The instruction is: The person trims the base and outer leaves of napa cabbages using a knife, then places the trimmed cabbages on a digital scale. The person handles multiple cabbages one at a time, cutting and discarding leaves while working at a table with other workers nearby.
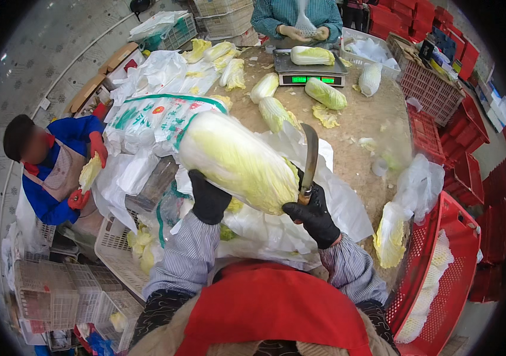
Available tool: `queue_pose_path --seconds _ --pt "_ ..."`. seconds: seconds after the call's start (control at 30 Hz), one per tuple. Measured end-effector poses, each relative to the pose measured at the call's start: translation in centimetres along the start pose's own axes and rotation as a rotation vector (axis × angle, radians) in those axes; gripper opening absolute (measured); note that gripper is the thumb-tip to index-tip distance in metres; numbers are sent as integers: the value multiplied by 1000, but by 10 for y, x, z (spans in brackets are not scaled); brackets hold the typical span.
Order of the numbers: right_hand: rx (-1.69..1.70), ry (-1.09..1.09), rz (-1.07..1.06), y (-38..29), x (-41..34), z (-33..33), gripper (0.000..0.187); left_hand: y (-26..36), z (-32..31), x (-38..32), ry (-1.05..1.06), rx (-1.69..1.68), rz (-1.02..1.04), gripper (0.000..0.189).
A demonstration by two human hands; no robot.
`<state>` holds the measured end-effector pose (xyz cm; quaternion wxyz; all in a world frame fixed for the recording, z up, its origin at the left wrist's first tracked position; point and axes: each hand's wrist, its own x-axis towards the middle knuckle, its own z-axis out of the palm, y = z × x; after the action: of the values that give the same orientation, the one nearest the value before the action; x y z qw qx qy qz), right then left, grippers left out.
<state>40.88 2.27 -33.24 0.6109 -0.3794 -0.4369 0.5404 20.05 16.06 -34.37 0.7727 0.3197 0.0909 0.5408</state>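
Observation:
A large napa cabbage (239,162) with pale yellow-green leaves lies slantwise between my two black-gloved hands. My left hand (209,198) supports its near lower side; the fingers under it are hidden. My right hand (316,217) grips the wooden handle of a curved knife (311,155) and also touches the right end of the cabbage. The blade points up and away from me. Beneath the cabbage are crumpled white plastic sheets (337,200). A printed white bag (155,118) with green edging lies just behind its left end.
On the wooden table (368,120) are a digital scale (286,66) bearing a cabbage, several other cabbages and loose leaves. A red crate (462,262) holds net-wrapped produce at right. A co-worker (57,164) holds a leaf at left; another person's hands (304,33) hold a foam net across the table.

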Motion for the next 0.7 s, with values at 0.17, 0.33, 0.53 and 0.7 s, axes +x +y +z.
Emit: queue_pose_path --seconds 0.17,0.33,0.53,0.7 --pt "-427 82 -157 4 6 -12 67 8 0 -13 146 566 122 95" --pt "-805 249 -414 -18 -5 -5 38 32 32 -7 -282 1443 682 113" --pt "-1011 207 -437 -19 -9 14 37 31 57 -5 -278 1546 785 100" --pt "-1091 184 -352 -19 -24 4 40 37 53 1 -227 1627 806 90"
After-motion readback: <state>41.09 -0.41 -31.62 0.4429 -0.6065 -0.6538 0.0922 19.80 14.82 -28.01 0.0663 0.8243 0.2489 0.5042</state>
